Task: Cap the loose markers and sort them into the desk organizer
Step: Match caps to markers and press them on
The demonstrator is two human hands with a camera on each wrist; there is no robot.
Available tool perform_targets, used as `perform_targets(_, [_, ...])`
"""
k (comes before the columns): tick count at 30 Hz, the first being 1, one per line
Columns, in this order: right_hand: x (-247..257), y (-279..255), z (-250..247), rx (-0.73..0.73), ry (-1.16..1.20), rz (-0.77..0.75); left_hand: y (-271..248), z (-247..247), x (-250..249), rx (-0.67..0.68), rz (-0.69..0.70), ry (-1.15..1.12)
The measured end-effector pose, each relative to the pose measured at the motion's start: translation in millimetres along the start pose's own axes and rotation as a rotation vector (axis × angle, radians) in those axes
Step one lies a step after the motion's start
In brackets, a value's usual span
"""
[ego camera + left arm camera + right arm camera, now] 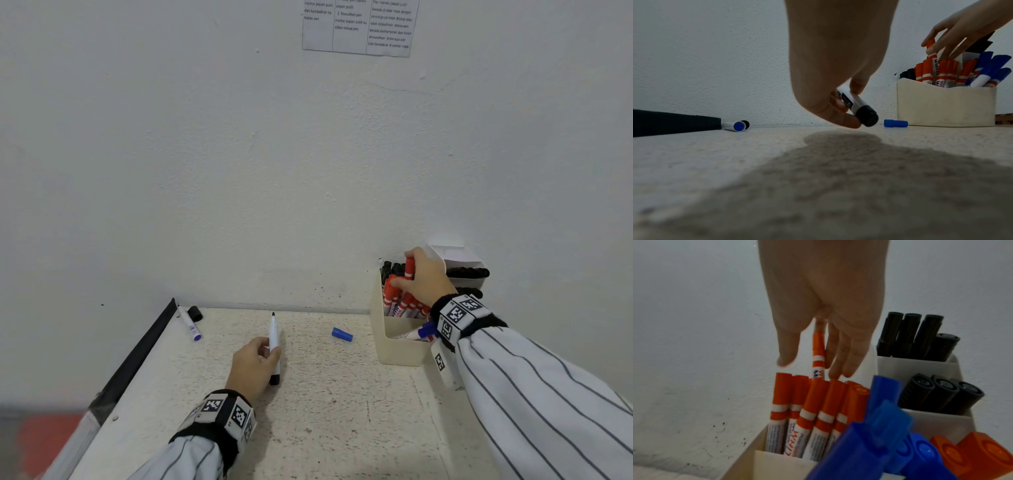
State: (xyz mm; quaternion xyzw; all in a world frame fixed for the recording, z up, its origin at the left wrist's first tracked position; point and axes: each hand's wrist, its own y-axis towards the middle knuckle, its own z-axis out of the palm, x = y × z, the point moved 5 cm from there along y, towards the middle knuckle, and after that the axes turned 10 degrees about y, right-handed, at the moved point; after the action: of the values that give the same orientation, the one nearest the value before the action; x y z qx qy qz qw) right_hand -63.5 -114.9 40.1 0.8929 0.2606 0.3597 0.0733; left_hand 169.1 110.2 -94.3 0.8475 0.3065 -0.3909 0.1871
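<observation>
On the counter (pixel 342 411), the desk organizer (pixel 399 349) sits far right; the right hand (pixel 426 277) pinches a red marker (pixel 409 269) into its red compartment; the left hand (pixel 253 365) grips an uncapped black marker (pixel 274 346) mid-counter; next it likely needs the black cap (pixel 195 313), far left.

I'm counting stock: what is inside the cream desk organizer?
The desk organizer holds capped red markers, blue markers and black markers. The right hand holds one red marker. Lower barrels and compartment floors are hidden.
</observation>
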Motion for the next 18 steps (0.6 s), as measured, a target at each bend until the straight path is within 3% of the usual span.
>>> perform_targets(5, [-15, -2, 17, 0.263, -0.053, 0.092, 1, 0, 1, 0.003, -0.006, 0.005])
perform_targets(10, [-16, 3, 5, 0.135, -0.040, -0.012, 2, 2, 1, 0.014, -0.007, 0.041])
perform_targets(18, [-15, 3, -9, 0.047, 0.078, 0.001, 2, 2, 0, 0.017, -0.014, 0.033])
